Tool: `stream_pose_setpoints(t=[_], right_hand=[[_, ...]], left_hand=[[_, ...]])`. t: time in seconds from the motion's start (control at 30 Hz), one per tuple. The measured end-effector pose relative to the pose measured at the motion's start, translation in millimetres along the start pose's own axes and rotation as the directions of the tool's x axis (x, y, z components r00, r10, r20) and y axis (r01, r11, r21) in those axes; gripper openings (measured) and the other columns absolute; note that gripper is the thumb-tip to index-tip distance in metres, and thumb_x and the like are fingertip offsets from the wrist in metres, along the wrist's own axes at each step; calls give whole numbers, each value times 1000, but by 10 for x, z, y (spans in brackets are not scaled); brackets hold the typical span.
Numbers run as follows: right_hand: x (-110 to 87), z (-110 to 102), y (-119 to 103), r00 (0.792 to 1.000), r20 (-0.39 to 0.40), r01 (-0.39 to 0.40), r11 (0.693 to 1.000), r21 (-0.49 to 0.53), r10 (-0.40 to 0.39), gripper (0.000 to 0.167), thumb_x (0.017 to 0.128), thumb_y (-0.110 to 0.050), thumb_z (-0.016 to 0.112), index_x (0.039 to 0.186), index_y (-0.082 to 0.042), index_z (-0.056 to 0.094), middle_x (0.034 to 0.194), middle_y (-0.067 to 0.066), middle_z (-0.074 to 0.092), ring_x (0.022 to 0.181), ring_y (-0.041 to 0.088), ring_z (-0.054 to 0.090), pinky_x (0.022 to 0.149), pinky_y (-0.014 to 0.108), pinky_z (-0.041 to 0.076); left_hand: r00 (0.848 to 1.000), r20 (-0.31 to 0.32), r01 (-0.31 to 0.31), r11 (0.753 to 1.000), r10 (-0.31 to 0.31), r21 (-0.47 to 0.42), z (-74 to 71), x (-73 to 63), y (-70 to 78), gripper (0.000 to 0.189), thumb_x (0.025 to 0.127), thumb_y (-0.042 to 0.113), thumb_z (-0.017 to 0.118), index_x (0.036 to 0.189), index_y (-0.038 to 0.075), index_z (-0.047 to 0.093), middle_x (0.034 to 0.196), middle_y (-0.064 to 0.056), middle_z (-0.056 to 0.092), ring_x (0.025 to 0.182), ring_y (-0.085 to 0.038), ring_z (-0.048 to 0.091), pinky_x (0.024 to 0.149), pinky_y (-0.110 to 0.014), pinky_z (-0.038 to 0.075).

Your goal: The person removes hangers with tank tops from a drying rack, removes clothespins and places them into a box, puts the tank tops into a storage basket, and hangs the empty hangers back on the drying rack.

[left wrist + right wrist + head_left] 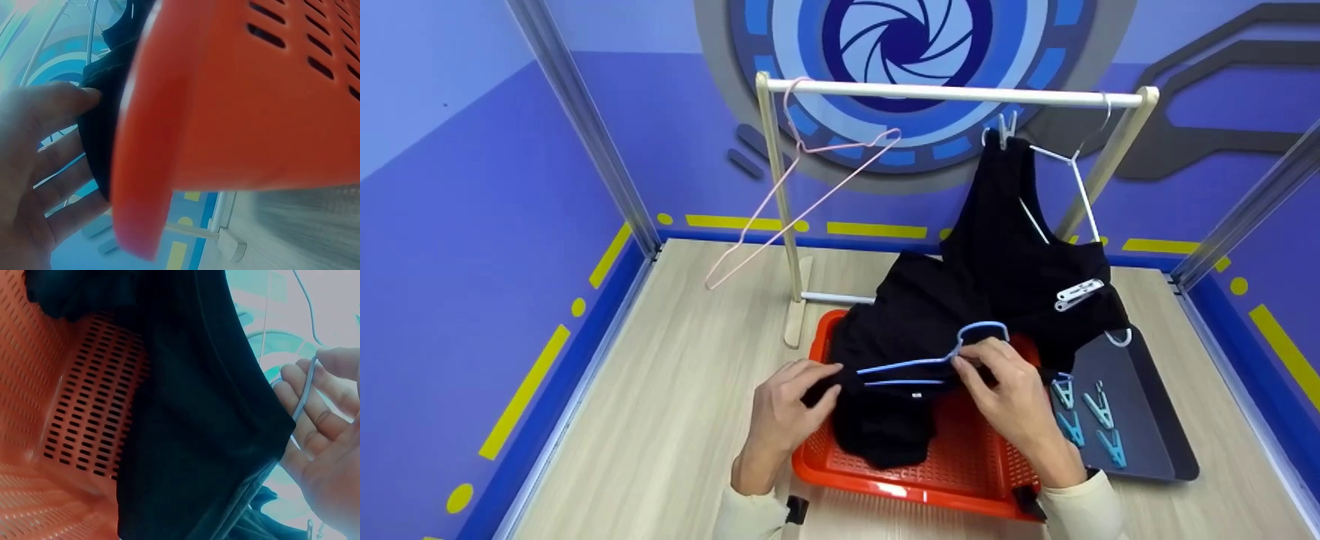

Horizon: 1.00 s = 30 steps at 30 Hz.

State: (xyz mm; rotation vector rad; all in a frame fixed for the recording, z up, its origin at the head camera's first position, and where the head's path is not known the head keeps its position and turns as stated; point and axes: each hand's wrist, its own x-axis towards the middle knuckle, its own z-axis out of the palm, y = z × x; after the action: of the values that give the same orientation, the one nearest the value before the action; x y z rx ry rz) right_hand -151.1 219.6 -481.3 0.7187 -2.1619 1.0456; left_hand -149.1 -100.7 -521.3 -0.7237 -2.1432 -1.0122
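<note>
A black garment (pixel 881 435) hangs over an orange basket (pixel 870 489), with a light blue hanger (pixel 907 364) partly inside it. The left hand (pixel 784 405) pinches the garment's left edge between thumb and fingers; in the left wrist view, black cloth (pixel 100 126) lies between the thumb and the spread fingers. At the base of the hook, the right hand (pixel 1011 390) pinches the hanger. The right wrist view shows the hanger's thin wire (pixel 306 388) held under the thumb, beside the draped cloth (pixel 197 416). Much of the hanger is hidden by the garment.
Behind the basket stands a rack (pixel 960 91) bearing an empty pink hanger (pixel 802 150) and a white hanger (pixel 1084 191) with a black top (pixel 997 210) clipped by pegs. A dark tray (pixel 1162 427) at right holds several blue clothespins (pixel 1099 409).
</note>
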Motion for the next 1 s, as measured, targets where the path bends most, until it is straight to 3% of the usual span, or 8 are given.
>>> stream_pose_setpoints(t=[0.23,0.47,0.63,0.87,1.0], right_hand=[[17,28,-35,1000,-18,-13,1000,-3,13,15,103,-19,75,98,-5,77,94,2,71,84,19,65,79,20,49],[3,3,-54,999,-39,-15,1000,0,15,1,97,-8,79,98,-8,79,94,2,71,84,19,66,81,19,48],[-1,-50,-43,996,-88,-20,999,-33,17,9,93,2,79,96,-6,78,94,2,71,86,18,65,83,18,48],[2,-97,-29,985,-166,-46,998,-36,40,23,85,16,78,94,-6,78,94,5,70,90,18,64,88,17,47],[2,-110,-36,977,-208,-60,998,-35,52,24,83,19,78,93,-3,77,94,8,71,90,19,64,89,16,47]], left_hand=[[1000,-14,0,1000,0,-5,31,16,9,29,80,16,95,106,10,84,97,4,77,85,-14,72,75,-30,60],[998,-65,-23,1000,22,-16,20,26,5,23,79,6,92,100,10,84,95,4,78,84,-15,74,75,-30,60],[995,-94,-22,996,14,-88,-28,27,-11,21,81,0,90,100,7,83,94,1,77,83,-16,74,75,-31,60],[992,-111,43,981,-65,-187,-106,31,-19,21,83,-3,87,102,8,83,96,0,78,85,-17,76,77,-25,59],[987,-145,42,976,-74,-216,-119,46,-26,23,82,-5,87,101,8,83,94,-2,79,83,-19,76,75,-26,60]])
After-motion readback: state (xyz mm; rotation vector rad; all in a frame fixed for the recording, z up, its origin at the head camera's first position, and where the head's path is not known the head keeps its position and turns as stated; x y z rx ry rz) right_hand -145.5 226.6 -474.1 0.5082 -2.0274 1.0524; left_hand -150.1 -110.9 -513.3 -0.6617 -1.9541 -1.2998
